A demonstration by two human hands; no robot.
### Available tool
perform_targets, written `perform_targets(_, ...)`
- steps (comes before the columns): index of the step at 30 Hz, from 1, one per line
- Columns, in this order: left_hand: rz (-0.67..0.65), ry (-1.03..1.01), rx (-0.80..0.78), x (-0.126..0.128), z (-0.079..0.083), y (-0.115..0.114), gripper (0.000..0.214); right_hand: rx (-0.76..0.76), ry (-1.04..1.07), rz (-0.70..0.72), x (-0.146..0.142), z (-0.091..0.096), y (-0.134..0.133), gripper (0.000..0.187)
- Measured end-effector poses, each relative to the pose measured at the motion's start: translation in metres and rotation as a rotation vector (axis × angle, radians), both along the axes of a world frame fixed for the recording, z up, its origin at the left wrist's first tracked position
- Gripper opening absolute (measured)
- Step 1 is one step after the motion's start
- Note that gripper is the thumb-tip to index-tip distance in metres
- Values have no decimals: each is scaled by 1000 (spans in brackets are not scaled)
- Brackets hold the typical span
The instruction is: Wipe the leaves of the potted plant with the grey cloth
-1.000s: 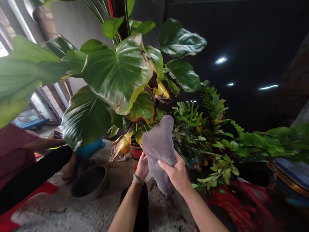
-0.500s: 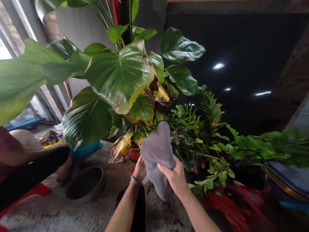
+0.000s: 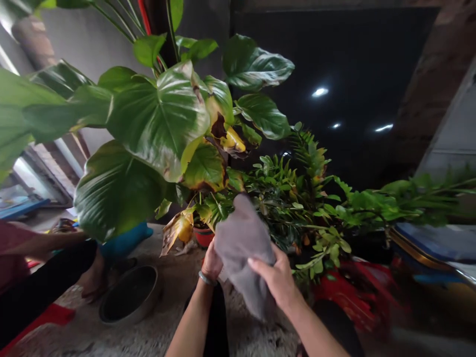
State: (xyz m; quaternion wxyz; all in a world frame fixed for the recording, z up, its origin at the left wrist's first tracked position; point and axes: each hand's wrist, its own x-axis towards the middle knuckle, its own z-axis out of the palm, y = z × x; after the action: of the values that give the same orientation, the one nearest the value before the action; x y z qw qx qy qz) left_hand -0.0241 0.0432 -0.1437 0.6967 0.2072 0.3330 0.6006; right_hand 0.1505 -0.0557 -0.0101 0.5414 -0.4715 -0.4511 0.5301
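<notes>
A soft grey cloth [image 3: 243,253] hangs in folds between my two hands, in the middle of the head view. My right hand [image 3: 273,277] grips its right side, thumb lying across the front. At the left edge, my left hand [image 3: 211,263] is closed on the cloth, its fingers partly hidden behind it. A pale bracelet circles my left wrist. Just behind the cloth stands a red pot [image 3: 204,237] holding a plant whose large green leaves [image 3: 159,114] are browned and yellow in places.
A dark round basin [image 3: 128,295] sits on the rough floor at left, near a seated person's leg [image 3: 44,277]. Leafy plants [image 3: 293,198] spread behind and to the right. Red bags [image 3: 353,292] and a blue-lidded container [image 3: 427,243] are at right.
The view has turned a little to the right, so the surroundings sit further left. Both hands keep hold of the cloth, which has shifted slightly lower and changed its folds.
</notes>
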Motion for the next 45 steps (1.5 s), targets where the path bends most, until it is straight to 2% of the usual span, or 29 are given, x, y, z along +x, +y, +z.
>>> perform_targets(2, -17, -12, -17, 0, 2, 0, 39, -18, 28, -160, 9, 6, 18, 37)
perform_targets(4, -33, -44, -38, -2, 3, 0, 38, -134, 58, -227, 13, -3, 20, 34)
perform_targets(7, -24, -78, -44, -6, 0, 2, 36, -332, 42, -160, 12, -28, -7, 31)
perform_targets(9, -28, -85, -44, -8, -4, 3, 35, -401, 14, -123, 9, -36, -29, 36)
perform_targets(11, -54, -100, -48, -10, -8, 5, 36, -373, 22, -72, 10, -27, -39, 41)
perform_targets(14, -65, -129, -51, -9, -10, 7, 37, -152, 88, 6, 22, 8, -19, 39)
perform_targets(16, -45, -121, -60, -8, -9, 7, 38, -20, 131, -83, 34, 27, 8, 37)
perform_targets(18, -31, -98, -77, -8, -8, 7, 40, -54, 228, -211, 45, 29, 31, 33)
perform_targets(19, -26, -90, -83, -8, -7, 7, 41, -119, 281, -259, 48, 23, 37, 30)
perform_targets(21, -14, -87, -86, -10, -6, 6, 41, -300, 373, -325, 52, 0, 34, 22)
perform_targets(24, -10, -79, -83, -11, -7, 5, 39, -526, 428, -374, 52, -42, -2, 18)
perform_targets(26, -15, -68, -81, -12, -7, 4, 37, -582, 445, -336, 55, -53, -27, 21)
perform_targets(28, -28, -62, -68, -11, -5, 3, 36, -529, 442, -262, 64, -44, -37, 26)
perform_targets(30, -44, -61, -51, -9, -3, 0, 35, -393, 420, -266, 77, -20, -27, 31)
perform_targets(33, -36, -57, -48, -4, 3, -6, 34, -168, 423, -460, 97, 16, 13, 32)
perform_targets(35, -11, -44, -52, 1, 6, -11, 33, -151, 502, -523, 99, 22, 35, 27)
perform_targets(38, 3, -1, -52, 5, 8, -21, 31, -361, 606, -438, 81, 0, 33, 17)
perform_targets(40, -3, 38, -54, 5, 5, -29, 32, -536, 618, -334, 62, -25, 9, 17)
perform_targets(42, -10, 65, -57, 2, 1, -41, 33, -633, 641, -251, 50, -40, -19, 20)
perform_targets(43, -15, 70, -59, 2, -2, -47, 35, -646, 662, -225, 48, -42, -30, 22)
perform_targets(45, -27, 63, -66, 2, -6, -62, 37, -618, 690, -163, 55, -30, -39, 25)
